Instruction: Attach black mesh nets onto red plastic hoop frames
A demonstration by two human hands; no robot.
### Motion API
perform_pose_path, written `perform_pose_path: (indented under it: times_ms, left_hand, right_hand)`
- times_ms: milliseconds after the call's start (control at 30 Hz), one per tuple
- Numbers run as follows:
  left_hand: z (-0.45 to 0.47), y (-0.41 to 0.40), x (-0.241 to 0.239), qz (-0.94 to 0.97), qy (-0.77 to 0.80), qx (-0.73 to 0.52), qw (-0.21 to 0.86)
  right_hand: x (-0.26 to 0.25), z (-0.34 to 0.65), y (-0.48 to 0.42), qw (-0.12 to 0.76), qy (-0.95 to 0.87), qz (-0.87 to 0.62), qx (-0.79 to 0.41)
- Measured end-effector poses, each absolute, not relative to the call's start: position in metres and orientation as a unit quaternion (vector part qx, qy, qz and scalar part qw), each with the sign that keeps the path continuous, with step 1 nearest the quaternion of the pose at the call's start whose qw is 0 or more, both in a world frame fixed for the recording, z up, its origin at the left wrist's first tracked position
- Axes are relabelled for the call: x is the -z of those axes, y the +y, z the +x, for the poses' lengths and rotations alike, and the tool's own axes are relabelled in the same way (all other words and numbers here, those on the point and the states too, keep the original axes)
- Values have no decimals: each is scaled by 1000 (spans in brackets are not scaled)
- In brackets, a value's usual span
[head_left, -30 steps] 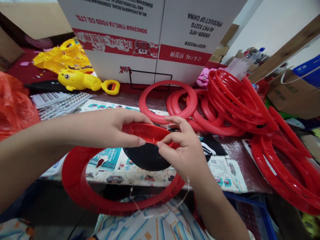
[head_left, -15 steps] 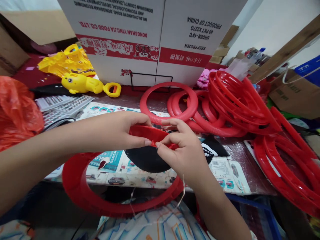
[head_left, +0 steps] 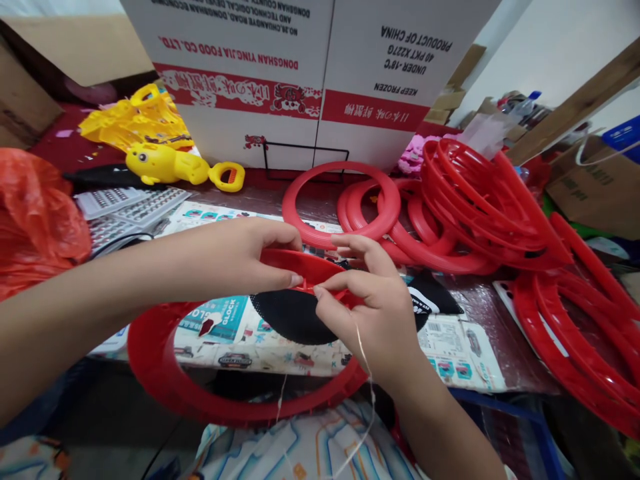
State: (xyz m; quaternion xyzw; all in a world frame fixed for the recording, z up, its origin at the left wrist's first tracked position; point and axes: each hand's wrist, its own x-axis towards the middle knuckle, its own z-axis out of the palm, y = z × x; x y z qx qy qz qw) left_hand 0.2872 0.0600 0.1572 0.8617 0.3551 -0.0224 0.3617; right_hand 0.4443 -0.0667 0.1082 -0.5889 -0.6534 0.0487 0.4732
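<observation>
A large red plastic ring (head_left: pixel 155 363) tilts toward my lap, its far side raised over the table edge. My left hand (head_left: pixel 250 260) grips that far rim, thumb on the inner side and fingers behind it. Opposite, my right hand (head_left: pixel 367 300) pinches at the same rim, thumb and forefinger close to my left thumb. A thin pale string (head_left: pixel 369 373) hangs from around my right hand down over my lap. Whatever lies between the fingertips is too small to make out. Beneath the hands is a black fabric piece (head_left: pixel 290 317).
Red ridged rings (head_left: pixel 345 232) lie behind my hands, with stacked red hoops (head_left: pixel 480 207) and more red frames (head_left: pixel 560 333) at right. A white carton (head_left: pixel 225 40) stands at the back behind a wire stand (head_left: pixel 305 148). A yellow toy (head_left: pixel 160 163) and an orange bag (head_left: pixel 40 220) are left.
Both hands stay on the rim with almost the same grip. The string now hangs longer and lower across my lap. The view has shifted slightly.
</observation>
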Motion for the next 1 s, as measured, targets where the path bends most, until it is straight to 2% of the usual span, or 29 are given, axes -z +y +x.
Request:
perform_pose_path:
  times_ms: [333,567,867,1000]
  left_hand:
    - [288,60,-156,866,357,3,349]
    - [286,70,-146,876,337,-4,343]
    - [286,67,-150,874,356,6,332]
    - [285,67,-151,868,362,9,341]
  right_hand:
    - [-107,447,-66,414,-715,-561,47]
    - [-106,460,-62,337,-798,-462,188]
    - [-107,468,-59,293,-827,-439,196]
    - [-103,471,-63,341,-814,-434,179]
